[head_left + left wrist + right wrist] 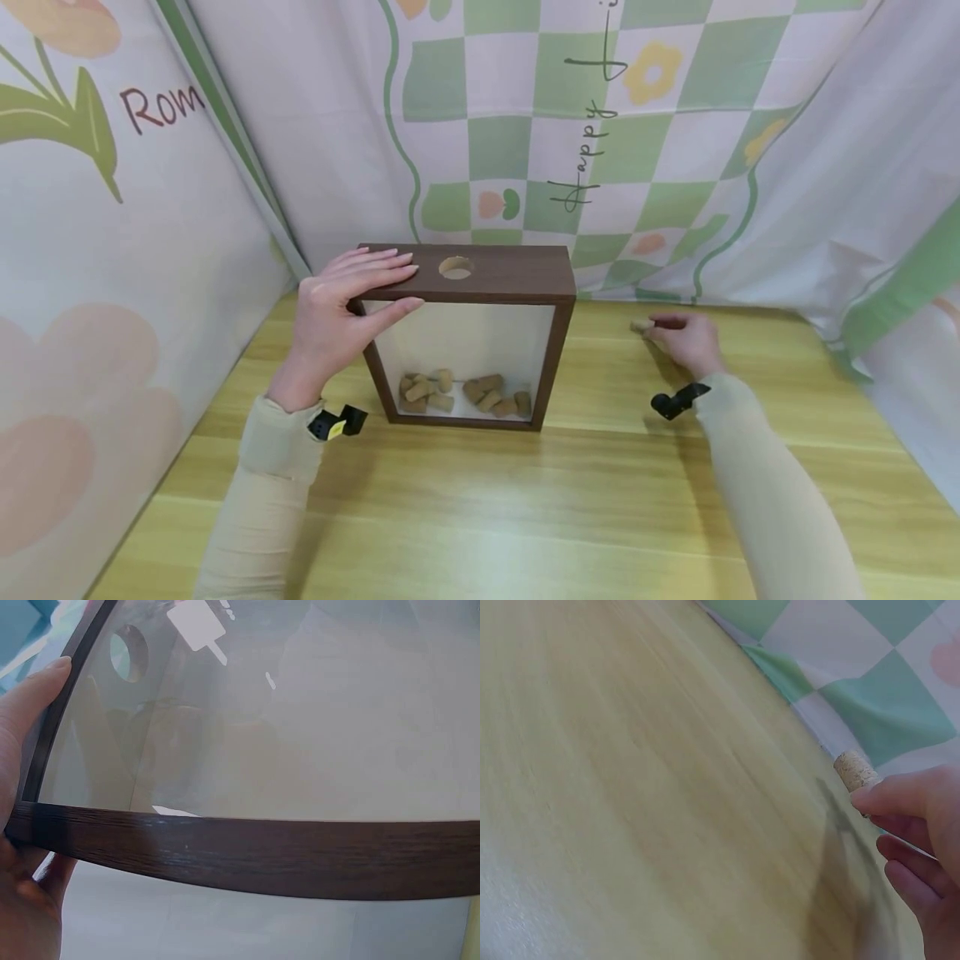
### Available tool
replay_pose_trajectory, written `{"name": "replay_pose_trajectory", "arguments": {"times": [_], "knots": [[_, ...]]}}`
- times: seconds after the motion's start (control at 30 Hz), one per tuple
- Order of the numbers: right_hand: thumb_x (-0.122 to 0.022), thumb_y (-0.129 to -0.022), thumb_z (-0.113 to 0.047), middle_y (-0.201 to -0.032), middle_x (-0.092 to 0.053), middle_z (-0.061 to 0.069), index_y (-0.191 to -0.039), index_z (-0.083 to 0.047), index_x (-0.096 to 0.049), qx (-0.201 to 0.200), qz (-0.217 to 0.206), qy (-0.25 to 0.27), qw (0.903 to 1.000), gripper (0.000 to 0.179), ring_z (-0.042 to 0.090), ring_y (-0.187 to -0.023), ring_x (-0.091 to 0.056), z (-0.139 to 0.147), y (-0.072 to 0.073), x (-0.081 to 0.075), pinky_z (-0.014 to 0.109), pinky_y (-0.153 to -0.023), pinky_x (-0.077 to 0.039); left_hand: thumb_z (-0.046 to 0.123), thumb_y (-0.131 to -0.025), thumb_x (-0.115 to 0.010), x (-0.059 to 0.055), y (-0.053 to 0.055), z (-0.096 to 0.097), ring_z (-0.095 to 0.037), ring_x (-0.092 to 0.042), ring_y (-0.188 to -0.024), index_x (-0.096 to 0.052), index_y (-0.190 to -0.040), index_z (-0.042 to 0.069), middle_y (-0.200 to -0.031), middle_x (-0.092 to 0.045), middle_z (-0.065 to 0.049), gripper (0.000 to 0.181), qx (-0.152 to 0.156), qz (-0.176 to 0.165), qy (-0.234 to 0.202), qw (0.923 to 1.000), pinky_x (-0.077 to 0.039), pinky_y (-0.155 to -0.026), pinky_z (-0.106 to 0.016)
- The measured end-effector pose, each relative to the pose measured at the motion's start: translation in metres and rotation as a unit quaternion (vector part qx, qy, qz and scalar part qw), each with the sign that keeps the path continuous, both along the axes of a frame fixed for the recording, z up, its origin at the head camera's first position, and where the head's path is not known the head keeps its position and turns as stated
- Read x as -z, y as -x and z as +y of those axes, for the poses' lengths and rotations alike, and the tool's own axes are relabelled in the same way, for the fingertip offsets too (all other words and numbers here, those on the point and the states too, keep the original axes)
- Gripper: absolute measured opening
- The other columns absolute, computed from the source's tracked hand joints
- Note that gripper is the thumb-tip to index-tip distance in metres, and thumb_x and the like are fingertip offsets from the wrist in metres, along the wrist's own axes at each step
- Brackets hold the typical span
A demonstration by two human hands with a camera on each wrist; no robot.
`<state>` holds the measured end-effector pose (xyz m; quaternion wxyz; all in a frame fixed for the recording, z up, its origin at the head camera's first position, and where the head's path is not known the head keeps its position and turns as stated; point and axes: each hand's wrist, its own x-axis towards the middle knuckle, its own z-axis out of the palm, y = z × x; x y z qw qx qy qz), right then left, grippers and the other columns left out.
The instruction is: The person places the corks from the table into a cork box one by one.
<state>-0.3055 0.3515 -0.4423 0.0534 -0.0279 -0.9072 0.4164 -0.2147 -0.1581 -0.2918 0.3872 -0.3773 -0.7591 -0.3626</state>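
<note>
A dark brown wooden frame box (517, 279) with a clear front pane stands upright on the table. Its top has a round hole (456, 267), and several corks (491, 398) lie at the bottom behind the pane. My left hand (341, 312) rests on the box's top left corner, fingers across the top and thumb over the front edge; the left wrist view shows the thumb against the frame (247, 855). Off to the right of the box, my right hand (686, 342) pinches a single cork (855, 771) between thumb and fingers, above the table near its back edge.
The light wood table (480, 517) spreads out in front of and to both sides of the box. A checkered green and white curtain (570, 150) hangs right behind it. Another printed cloth (150, 250) closes off the left side. Each wrist wears a small black camera (678, 402).
</note>
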Motion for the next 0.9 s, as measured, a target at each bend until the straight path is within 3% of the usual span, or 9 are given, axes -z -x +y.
{"name": "replay_pose_trajectory", "arguments": {"times": [0.17, 0.3, 0.57, 0.77, 0.9], "knots": [[-0.069, -0.1, -0.028, -0.128, -0.065, 0.023, -0.132, 0.0, -0.066, 0.004, 0.013, 0.019, 0.9997, 0.043, 0.033, -0.118, -0.055, -0.003, -0.001, -0.007, 0.029, -0.089, -0.045, 0.012, -0.076, -0.092, -0.001, 0.001, 0.0, -0.022, -0.067, -0.114, -0.08, -0.114, 0.009, -0.119, -0.073, 0.0, 0.04, 0.001, 0.004, -0.002, 1.0, -0.042, -0.11, -0.043], [-0.071, -0.098, -0.035, -0.126, -0.066, 0.02, -0.132, -0.003, -0.067, 0.007, 0.019, 0.039, 0.999, 0.047, 0.026, -0.115, -0.056, -0.008, -0.002, -0.016, 0.025, -0.089, -0.046, 0.013, -0.076, -0.092, -0.001, 0.001, 0.001, -0.022, -0.068, -0.114, -0.08, -0.114, 0.009, -0.119, -0.073, -0.001, 0.04, 0.003, 0.007, -0.003, 1.0, -0.043, -0.11, -0.043], [-0.073, -0.097, -0.032, -0.125, -0.068, 0.019, -0.13, -0.002, -0.068, -0.003, 0.069, 0.011, 0.9975, 0.045, 0.002, -0.093, -0.06, -0.023, -0.004, -0.045, 0.018, -0.08, -0.048, 0.023, -0.08, -0.09, -0.001, 0.001, 0.001, -0.021, -0.067, -0.114, -0.08, -0.114, 0.01, -0.119, -0.073, 0.0, 0.037, 0.001, 0.005, -0.003, 1.0, -0.042, -0.11, -0.043], [-0.072, -0.097, -0.036, -0.125, -0.067, 0.015, -0.131, -0.006, -0.067, -0.018, 0.068, 0.031, 0.997, 0.046, 0.008, -0.098, -0.061, -0.036, -0.006, -0.067, 0.02, -0.082, -0.049, 0.017, -0.077, -0.091, -0.001, 0.001, 0.001, -0.021, -0.067, -0.115, -0.08, -0.114, 0.01, -0.119, -0.073, 0.0, 0.039, 0.002, 0.001, -0.002, 1.0, -0.042, -0.111, -0.043], [-0.074, -0.096, -0.036, -0.123, -0.068, 0.013, -0.13, -0.006, -0.068, -0.026, 0.089, 0.039, 0.9949, 0.046, 0.011, -0.099, -0.063, -0.045, -0.008, -0.082, 0.017, -0.079, -0.051, 0.014, -0.077, -0.091, -0.001, 0.0, 0.0, -0.021, -0.067, -0.115, -0.08, -0.115, 0.009, -0.119, -0.073, -0.001, 0.04, 0.001, 0.002, 0.001, 1.0, -0.042, -0.111, -0.043]]}}
